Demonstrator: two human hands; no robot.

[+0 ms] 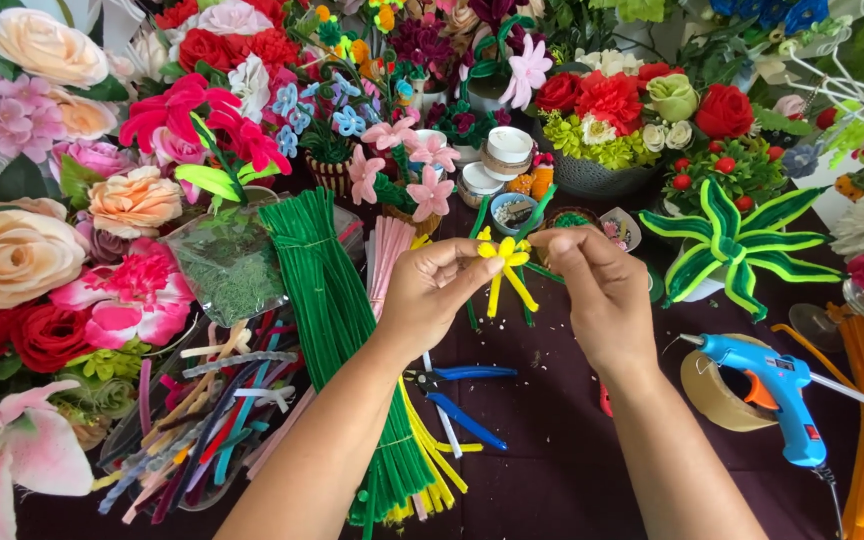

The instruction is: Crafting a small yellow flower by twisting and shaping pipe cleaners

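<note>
Yellow pipe-cleaner flower [507, 262]: long axis vertical, bloom up, tails down; left hand [432, 290], right hand [597, 285] grips pinched on it.

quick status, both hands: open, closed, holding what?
Left hand: closed, pinching the yellow pipe-cleaner flower.
Right hand: closed, fingertips pinching the same flower from the other side.

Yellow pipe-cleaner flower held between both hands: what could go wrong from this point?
1. The yellow pipe-cleaner flower is pinched only at fingertips by the left hand and right hand; its thin petals could bend out of shape or slip.
2. The blue glue gun lies close to the right forearm, its nozzle pointing that way; a bump or burn seems possible.
3. The blue-handled pliers lie open under the wrists and could snag.
</note>
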